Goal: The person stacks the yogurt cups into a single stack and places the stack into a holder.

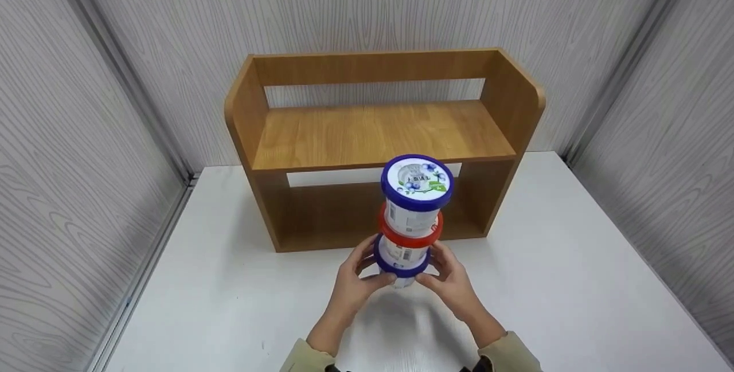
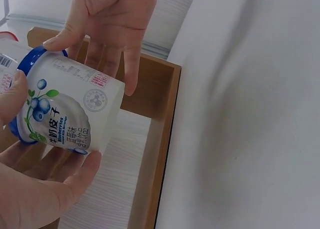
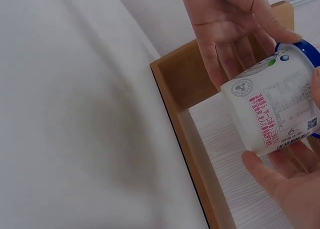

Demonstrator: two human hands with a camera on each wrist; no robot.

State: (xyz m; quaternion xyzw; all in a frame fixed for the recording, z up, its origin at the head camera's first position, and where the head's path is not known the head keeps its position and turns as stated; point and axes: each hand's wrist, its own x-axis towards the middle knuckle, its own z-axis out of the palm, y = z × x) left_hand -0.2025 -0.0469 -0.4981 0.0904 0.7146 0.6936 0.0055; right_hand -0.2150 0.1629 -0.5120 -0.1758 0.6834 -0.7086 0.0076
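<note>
Three white tubs are stacked one on another and held up over the white tabletop, in front of the wooden shelf. The bottom tub (image 1: pixel 403 282) has a blue lid, and blueberries are printed on its side in the left wrist view. My left hand (image 1: pixel 352 287) grips this tub from the left and my right hand (image 1: pixel 453 287) from the right, thumbs at the front near the lid rim. On it sits the middle tub (image 1: pixel 405 253) with a red lid. The top tub (image 1: pixel 413 220) has a blue lid with a blueberry picture. Neither hand touches the upper two.
Behind the stack stands a two-tier wooden shelf (image 1: pixel 378 131), with an upper board and a lower compartment. It rests on the white table (image 1: pixel 172 314). Grey wood-grain panels (image 1: pixel 367 5) rise at the back and on both sides.
</note>
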